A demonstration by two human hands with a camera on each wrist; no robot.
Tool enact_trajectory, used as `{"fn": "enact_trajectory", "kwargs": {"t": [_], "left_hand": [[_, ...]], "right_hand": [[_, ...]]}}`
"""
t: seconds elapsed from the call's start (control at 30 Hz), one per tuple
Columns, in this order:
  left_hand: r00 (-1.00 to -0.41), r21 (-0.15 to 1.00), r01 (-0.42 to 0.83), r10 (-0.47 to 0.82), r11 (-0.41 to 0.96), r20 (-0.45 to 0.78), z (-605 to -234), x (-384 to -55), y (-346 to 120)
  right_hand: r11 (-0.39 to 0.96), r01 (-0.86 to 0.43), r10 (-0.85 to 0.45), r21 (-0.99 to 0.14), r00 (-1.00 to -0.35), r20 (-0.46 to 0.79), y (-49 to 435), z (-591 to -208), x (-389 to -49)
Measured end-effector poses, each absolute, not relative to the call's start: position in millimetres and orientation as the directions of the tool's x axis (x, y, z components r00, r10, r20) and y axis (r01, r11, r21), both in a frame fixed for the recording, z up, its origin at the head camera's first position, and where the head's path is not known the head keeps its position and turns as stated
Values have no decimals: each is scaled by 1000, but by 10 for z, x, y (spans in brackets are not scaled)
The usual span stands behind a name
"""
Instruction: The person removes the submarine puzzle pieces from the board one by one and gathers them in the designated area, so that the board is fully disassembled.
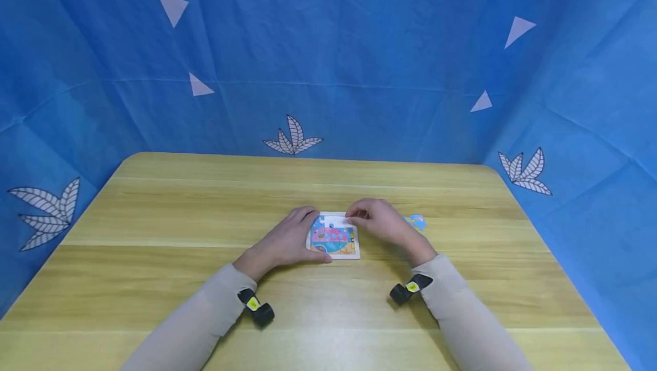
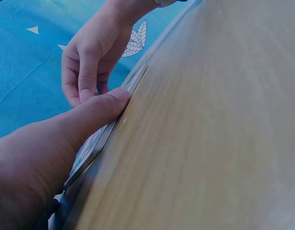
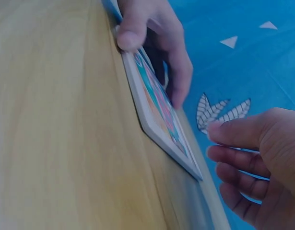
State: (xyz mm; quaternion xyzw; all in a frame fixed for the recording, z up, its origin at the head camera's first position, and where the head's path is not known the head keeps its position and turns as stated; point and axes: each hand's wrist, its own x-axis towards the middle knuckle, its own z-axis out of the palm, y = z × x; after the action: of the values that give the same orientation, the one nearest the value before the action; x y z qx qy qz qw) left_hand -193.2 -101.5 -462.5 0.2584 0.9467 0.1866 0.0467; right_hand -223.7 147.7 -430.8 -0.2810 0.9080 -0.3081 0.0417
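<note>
A small jigsaw puzzle in a white frame tray point(image 1: 345, 256) lies mid-table, showing a pink and teal picture with bare white at its upper part. My left hand point(image 1: 295, 240) holds the tray at its left side, thumb on the near rim and fingers at the far rim. The right hand point(image 1: 378, 220) hovers at the tray's upper right corner. In the right wrist view its thumb and fingers are loosely bent and apart, and I see nothing between them. Blue puzzle pieces point(image 1: 417, 221) lie just right of that hand, partly hidden by it.
The wooden table point(image 1: 205, 206) has rounded far corners. Blue cloth point(image 1: 328, 46) with white leaf and triangle prints hangs behind it and along both sides. Each wrist wears a black strap with a small camera.
</note>
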Motion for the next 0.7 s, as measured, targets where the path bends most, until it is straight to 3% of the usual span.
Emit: {"fn": "enact_trajectory", "kwargs": {"t": [0.33, 0.7], "left_hand": [[-857, 377, 484, 515, 790, 22, -4654, -1934, -1039], [-836, 284, 543, 540, 790, 98, -4677, -1932, -1061]], "right_hand": [[653, -491, -562, -577, -825, 65, 1209, -4288, -2197], [669, -482, -556, -566, -830, 50, 962, -4387, -2212]]}}
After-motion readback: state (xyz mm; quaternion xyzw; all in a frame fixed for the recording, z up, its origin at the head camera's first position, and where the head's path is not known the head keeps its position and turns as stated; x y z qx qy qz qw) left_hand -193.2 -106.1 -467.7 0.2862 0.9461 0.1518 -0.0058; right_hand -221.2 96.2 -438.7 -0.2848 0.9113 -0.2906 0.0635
